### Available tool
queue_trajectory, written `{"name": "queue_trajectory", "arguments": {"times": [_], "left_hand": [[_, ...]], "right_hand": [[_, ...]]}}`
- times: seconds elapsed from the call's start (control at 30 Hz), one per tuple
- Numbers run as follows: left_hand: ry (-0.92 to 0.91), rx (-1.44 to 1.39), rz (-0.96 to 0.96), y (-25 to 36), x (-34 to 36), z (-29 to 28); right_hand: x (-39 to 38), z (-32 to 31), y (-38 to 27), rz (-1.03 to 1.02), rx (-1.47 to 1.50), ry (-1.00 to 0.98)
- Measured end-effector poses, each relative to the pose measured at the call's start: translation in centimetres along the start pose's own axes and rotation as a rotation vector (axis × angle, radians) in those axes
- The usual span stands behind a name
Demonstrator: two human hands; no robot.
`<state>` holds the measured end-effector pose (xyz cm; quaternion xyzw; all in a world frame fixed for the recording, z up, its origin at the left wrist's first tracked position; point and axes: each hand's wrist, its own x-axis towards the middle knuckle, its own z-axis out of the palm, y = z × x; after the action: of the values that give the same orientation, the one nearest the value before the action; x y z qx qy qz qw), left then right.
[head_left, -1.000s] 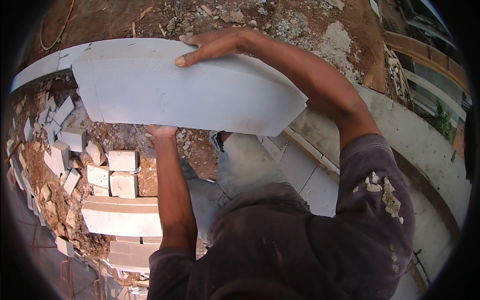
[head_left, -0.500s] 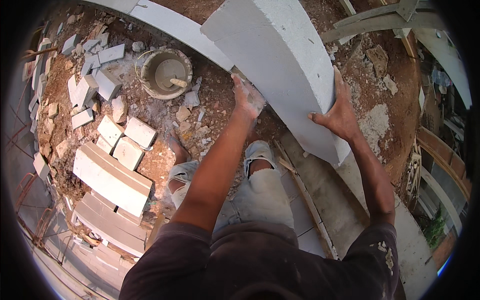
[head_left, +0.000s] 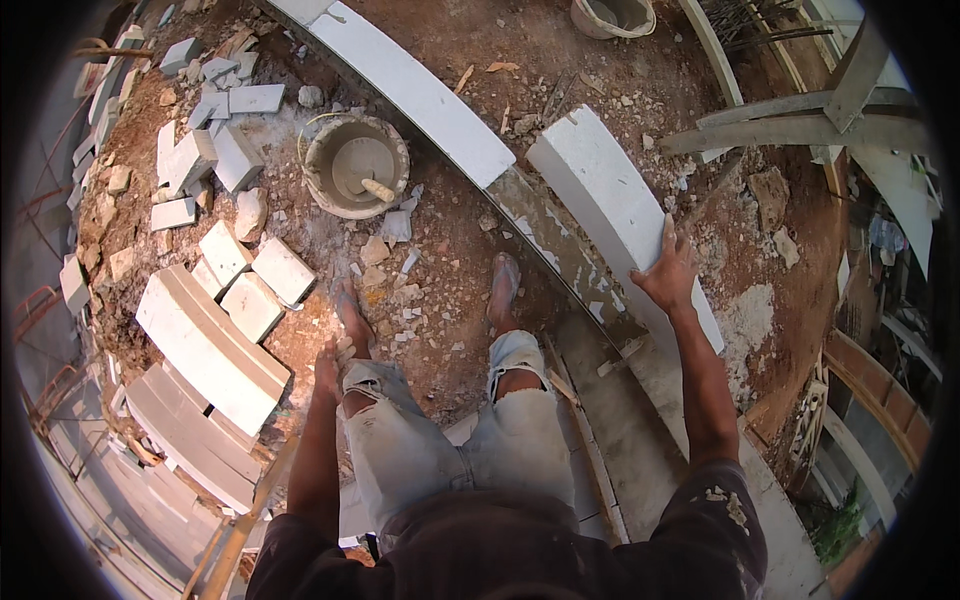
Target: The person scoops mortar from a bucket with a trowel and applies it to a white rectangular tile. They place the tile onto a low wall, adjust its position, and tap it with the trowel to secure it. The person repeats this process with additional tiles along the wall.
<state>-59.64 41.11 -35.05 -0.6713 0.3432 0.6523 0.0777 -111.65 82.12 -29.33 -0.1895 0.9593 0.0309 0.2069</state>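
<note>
A long white block [head_left: 590,180] lies just right of a concrete ledge [head_left: 540,220] with a mortar-smeared top. My right hand [head_left: 668,265] grips the block's near part, thumb on the near face, fingers over it. Farther up the ledge sits a flat white block strip [head_left: 400,70]. My left hand [head_left: 330,365] is down beside my left thigh, empty, fingers loosely apart, near a pile of curved pale blocks [head_left: 205,350].
A mortar bucket [head_left: 330,160] with a handled tool inside stands left of the ledge. Broken white blocks and rubble [head_left: 180,160] lie on the left. A second bucket [head_left: 612,15] is at the top. Crossed timber boards [head_left: 765,130] and sticks are on the right.
The long block has moved down from being held up in both hands to lying beside the ledge. My left hand has let go and dropped back toward my thigh.
</note>
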Motion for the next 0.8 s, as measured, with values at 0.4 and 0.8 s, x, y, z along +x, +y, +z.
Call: {"name": "queue_trajectory", "arguments": {"times": [0.4,0.8], "left_hand": [[-0.167,0.241,0.158,4.6,-4.2,11.9],[-0.317,1.549,1.512,18.2,3.5,45.9]], "right_hand": [[4.8,5.8,-0.6,-0.034,-0.122,-0.108],[5.1,12.5,2.7,-0.052,-0.006,0.035]]}}
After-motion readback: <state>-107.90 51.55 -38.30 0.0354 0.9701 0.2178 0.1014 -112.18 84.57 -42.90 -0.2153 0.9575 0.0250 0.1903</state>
